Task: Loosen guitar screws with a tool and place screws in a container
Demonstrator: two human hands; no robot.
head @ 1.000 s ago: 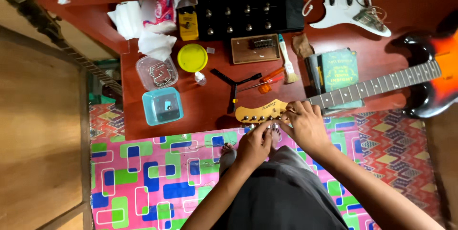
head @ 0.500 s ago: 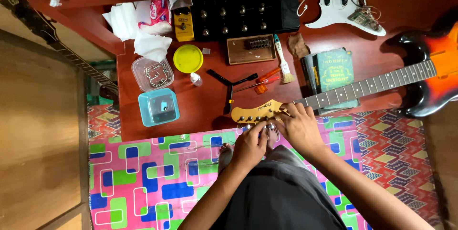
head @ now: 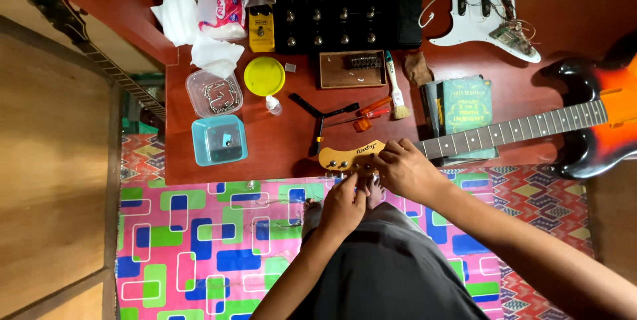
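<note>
Both hands work at the near edge of the red tabletop (head: 279, 154), at the guitar headstock (head: 348, 155), which pokes just over that edge around 6 o'clock of the tabletop. Right hand (head: 406, 170) curled over the headstock's right end where the neck (head: 511, 131) begins, fingers wrapped on it, gripping. Left hand (head: 344, 204) sits just below the edge, fingers pinched up at the tuning pegs (head: 355, 172) on the headstock underside; what exactly it pinches too small to tell. Neck runs off toward 2–3 o'clock to the orange and black guitar body (head: 597, 121) at the right edge, lying over a green book (head: 468, 107). At 12 o'clock of the headstock, close by: black tool (head: 320, 117), orange screwdrivers (head: 371, 111), small brush (head: 395, 87). At 10 o'clock: blue tub (head: 219, 139) near the front edge, clear tub of screws (head: 213, 93), yellow lid (head: 264, 76). Open tabletop between the blue tub and the headstock, also a bare strip along the front edge left of the hands. Far edge crowded: black pedal board (head: 348, 18), yellow pedal (head: 261, 28), white pickguard (head: 488, 18), tissues (head: 212, 51). Below the tabletop a bright patterned mat (head: 199, 240) covers the floor, open at 8 o'clock of the hands; second guitar neck (head: 86, 41) leans along the left wall.
</note>
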